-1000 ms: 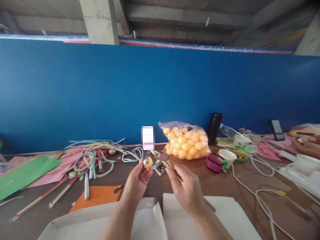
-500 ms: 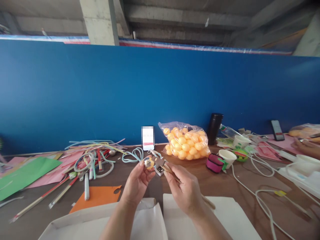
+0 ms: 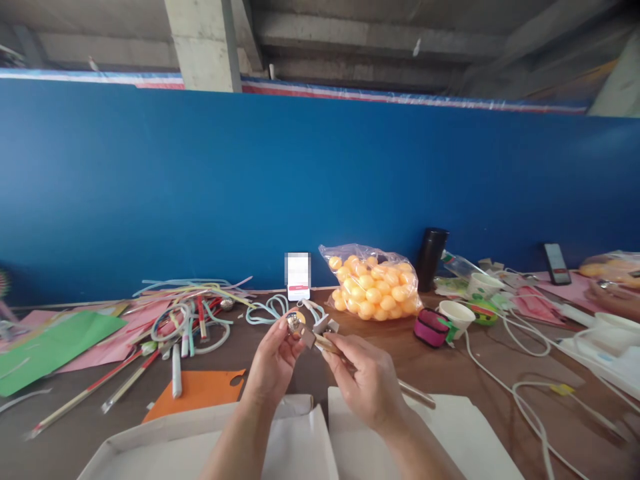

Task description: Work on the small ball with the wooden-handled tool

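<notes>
In my left hand [image 3: 274, 363], thumb and fingers pinch a small shiny silver round piece [image 3: 293, 323], bell-like in look. A bit of orange [image 3: 301, 317], like a piece of a ball, shows just behind it. My right hand [image 3: 367, 377] is closed round a wooden-handled tool [image 3: 417, 393]. The tool's blocky grey-brown head [image 3: 307, 337] points left and is close to the silver piece; whether they touch I cannot tell. Just beyond the hands is a small box [image 3: 331, 327], partly hidden.
A clear bag of orange balls [image 3: 375, 287] lies behind my right hand, beside a phone [image 3: 299, 290]. Tubes and sticks [image 3: 190, 320] are piled left. Right are a black bottle [image 3: 433, 259], a paper cup [image 3: 456, 319] and loose cables [image 3: 525, 400]. White card [image 3: 425, 433] lies in front.
The tool's head has shifted left and slightly down, and turned, nearer the silver piece. The orange part now shows less. My hands have barely moved.
</notes>
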{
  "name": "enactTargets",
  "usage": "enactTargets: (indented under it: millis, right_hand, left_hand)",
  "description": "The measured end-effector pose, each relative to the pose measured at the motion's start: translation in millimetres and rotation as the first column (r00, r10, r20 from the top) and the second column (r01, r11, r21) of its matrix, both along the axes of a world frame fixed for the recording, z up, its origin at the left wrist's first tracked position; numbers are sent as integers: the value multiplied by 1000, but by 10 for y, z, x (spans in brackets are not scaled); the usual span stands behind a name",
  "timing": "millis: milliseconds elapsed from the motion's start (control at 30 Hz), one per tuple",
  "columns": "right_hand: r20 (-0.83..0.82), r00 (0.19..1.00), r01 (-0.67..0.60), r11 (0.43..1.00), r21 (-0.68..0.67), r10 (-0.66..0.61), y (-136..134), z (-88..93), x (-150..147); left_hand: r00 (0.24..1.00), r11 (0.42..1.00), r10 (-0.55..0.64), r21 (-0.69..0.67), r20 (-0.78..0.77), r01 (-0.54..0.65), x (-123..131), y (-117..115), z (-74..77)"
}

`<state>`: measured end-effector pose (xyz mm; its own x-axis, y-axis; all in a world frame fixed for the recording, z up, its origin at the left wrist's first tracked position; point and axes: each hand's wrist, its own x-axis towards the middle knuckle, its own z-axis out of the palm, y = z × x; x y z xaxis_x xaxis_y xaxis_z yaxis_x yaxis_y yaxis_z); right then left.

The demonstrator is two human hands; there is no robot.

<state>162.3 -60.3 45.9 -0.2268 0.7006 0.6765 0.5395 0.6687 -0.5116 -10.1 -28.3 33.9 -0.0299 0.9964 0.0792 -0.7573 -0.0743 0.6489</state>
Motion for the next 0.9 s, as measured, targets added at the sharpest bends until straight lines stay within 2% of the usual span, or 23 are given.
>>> enactTargets:
  millis: [533,700,900]
  right_hand:
    - [-27,999,37,999,-10,-37,34,-11,17]
    - [-96,995,35,999,3,-34,29,12,37]
    - [5,999,51,998,-33,-51,22,7,31]
  left_hand:
    - [998,999,33,29,-57,-31,4,13,-11]
    - [996,999,44,35,-83,-41,3,14,-23]
    - [993,998,58,35,-106,-54,6,13,-29]
